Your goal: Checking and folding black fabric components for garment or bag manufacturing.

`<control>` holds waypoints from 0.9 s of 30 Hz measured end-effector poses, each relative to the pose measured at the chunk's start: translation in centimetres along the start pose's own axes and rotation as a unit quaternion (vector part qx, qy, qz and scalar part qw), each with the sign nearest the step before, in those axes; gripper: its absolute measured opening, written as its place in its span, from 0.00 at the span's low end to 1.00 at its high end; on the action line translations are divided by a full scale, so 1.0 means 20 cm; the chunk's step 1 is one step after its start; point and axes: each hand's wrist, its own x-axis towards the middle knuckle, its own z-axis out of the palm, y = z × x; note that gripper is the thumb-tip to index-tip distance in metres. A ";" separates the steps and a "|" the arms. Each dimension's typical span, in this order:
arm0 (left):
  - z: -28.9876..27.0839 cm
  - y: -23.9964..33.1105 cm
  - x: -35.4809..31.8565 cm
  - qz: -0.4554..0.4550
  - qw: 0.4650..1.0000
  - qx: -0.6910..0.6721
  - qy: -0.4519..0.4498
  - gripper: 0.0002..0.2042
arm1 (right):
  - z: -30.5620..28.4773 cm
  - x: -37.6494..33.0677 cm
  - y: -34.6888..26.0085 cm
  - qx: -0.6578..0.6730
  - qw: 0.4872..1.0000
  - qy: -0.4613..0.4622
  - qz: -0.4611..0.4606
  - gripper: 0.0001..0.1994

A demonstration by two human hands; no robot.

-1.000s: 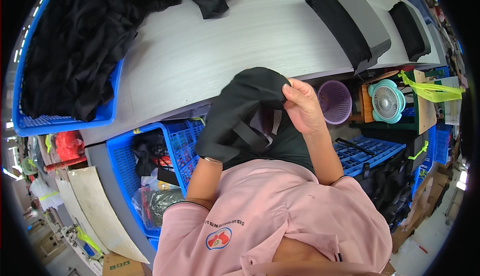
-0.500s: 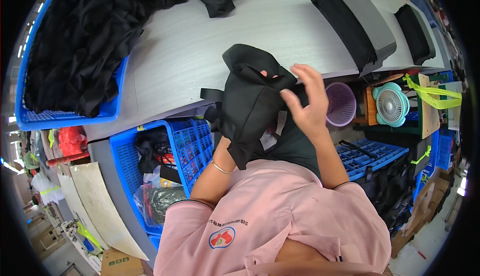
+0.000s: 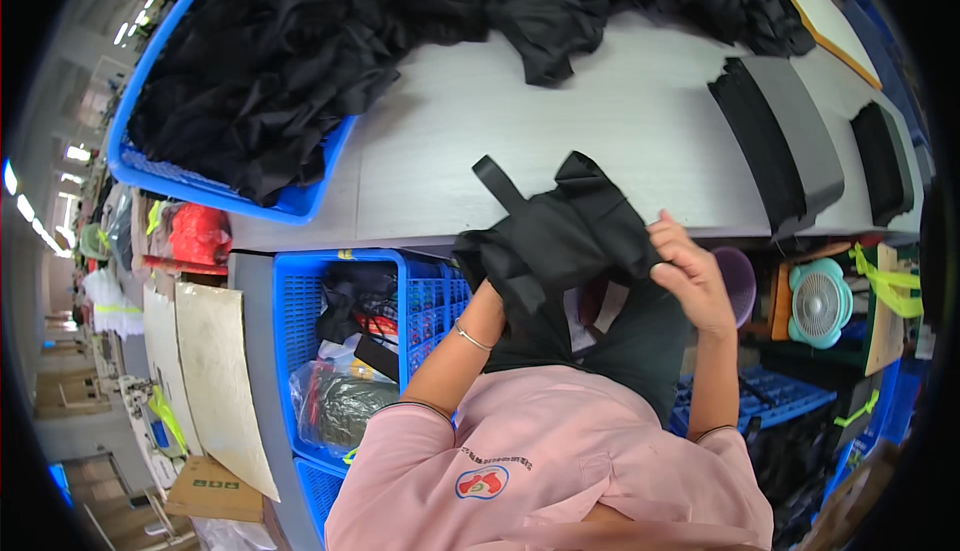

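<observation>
Mid-handling: black fabric piece point(image 3: 560, 241) held at the near edge of the grey worktop point(image 3: 600, 131). My left hand is buried inside it, grip unreadable; right hand point(image 3: 690, 276) pinches its edge. I judge straightening comes next.

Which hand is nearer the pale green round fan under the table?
Right. The right hand pinches the black fabric piece just left of the pale green round fan; the left hand is hidden inside that fabric, farther left.

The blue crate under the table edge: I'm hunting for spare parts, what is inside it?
The blue crate holds black fabric, something red, and a clear plastic bag with dark contents. Whatever lies beneath these is covered.
</observation>
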 end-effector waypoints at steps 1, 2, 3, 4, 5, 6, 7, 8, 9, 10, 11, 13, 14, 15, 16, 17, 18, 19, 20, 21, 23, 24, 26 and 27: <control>0.15 0.12 0.10 0.000 0.999 -0.023 -0.025 0.21 | -0.09 -0.05 0.06 0.006 0.998 0.056 0.011 0.07; 0.25 0.36 0.25 -0.093 0.979 -0.179 0.040 0.21 | -0.16 -0.08 0.07 0.028 0.990 0.125 0.050 0.07; 0.35 0.64 0.25 -0.193 0.920 -0.326 0.098 0.21 | -0.23 -0.08 0.06 -0.023 0.983 0.172 0.064 0.07; 0.33 0.69 0.24 -0.187 0.923 -0.320 0.106 0.21 | -0.25 0.02 0.03 -0.063 0.978 0.190 0.062 0.06; 0.34 0.70 0.25 -0.189 0.929 -0.294 0.119 0.20 | -0.30 0.10 0.06 -0.079 0.975 0.199 0.056 0.06; 0.35 0.70 0.27 -0.196 0.934 -0.271 0.128 0.19 | -0.35 0.17 0.12 -0.096 0.971 0.211 0.055 0.07; 0.38 0.72 0.33 -0.181 0.957 -0.187 0.126 0.18 | -0.39 0.24 0.23 -0.128 0.963 0.238 0.023 0.10; 0.43 0.84 0.39 -0.230 0.962 -0.115 0.095 0.19 | -0.44 0.27 0.35 -0.162 0.950 0.267 -0.005 0.12; 0.48 0.92 0.40 -0.180 0.973 -0.107 0.100 0.19 | -0.45 0.29 0.40 -0.224 0.923 0.312 -0.012 0.14; 0.52 0.96 0.38 -0.129 0.981 -0.099 0.108 0.20 | -0.43 0.30 0.43 -0.283 0.891 0.354 -0.021 0.16; 0.53 0.96 0.32 -0.141 0.977 -0.086 0.131 0.19 | -0.39 0.29 0.43 -0.267 0.883 0.386 -0.011 0.18; 0.49 1.01 0.25 -0.178 0.969 -0.091 0.148 0.14 | -0.32 0.16 0.39 -0.233 0.878 0.417 0.032 0.17; 0.47 1.09 0.22 -0.188 0.966 -0.053 0.169 0.10 | -0.28 0.07 0.37 -0.190 0.874 0.443 0.065 0.16; 0.45 1.11 0.20 -0.147 0.963 -0.040 0.223 0.07 | -0.22 -0.01 0.39 -0.131 0.878 0.450 0.091 0.14; 0.44 1.11 0.22 -0.122 0.947 -0.015 0.296 0.06 | -0.17 -0.10 0.41 -0.075 0.877 0.459 0.119 0.13; 0.40 1.09 0.26 -0.095 0.940 0.060 0.322 0.08 | -0.09 -0.15 0.39 -0.008 0.883 0.452 0.127 0.12; 0.37 1.09 0.30 -0.085 0.929 0.130 0.335 0.12 | -0.02 -0.17 0.38 0.060 0.884 0.444 0.133 0.11; 0.35 1.06 0.37 -0.065 0.931 0.143 0.330 0.13 | 0.04 -0.15 0.36 0.089 0.893 0.414 0.154 0.12; 0.32 1.03 0.43 -0.043 0.932 0.157 0.323 0.15 | 0.09 -0.13 0.35 0.119 0.899 0.385 0.173 0.12; 0.31 1.01 0.47 -0.044 0.933 0.158 0.321 0.15 | 0.12 -0.12 0.35 0.133 0.905 0.353 0.197 0.15; 0.29 0.96 0.53 -0.156 0.963 -0.123 0.184 0.17 | 0.12 -0.07 0.37 0.264 0.890 0.291 0.233 0.17; 0.28 0.93 0.54 -0.155 0.964 -0.121 0.180 0.17 | 0.10 -0.06 0.38 0.318 0.877 0.262 0.247 0.17; 0.27 0.94 0.58 -0.258 0.942 -0.206 0.062 0.16 | 0.07 -0.02 0.34 0.356 0.861 0.268 0.247 0.16; 0.29 0.94 0.58 -0.259 0.930 -0.258 0.045 0.15 | 0.05 -0.01 0.33 0.393 0.843 0.270 0.248 0.15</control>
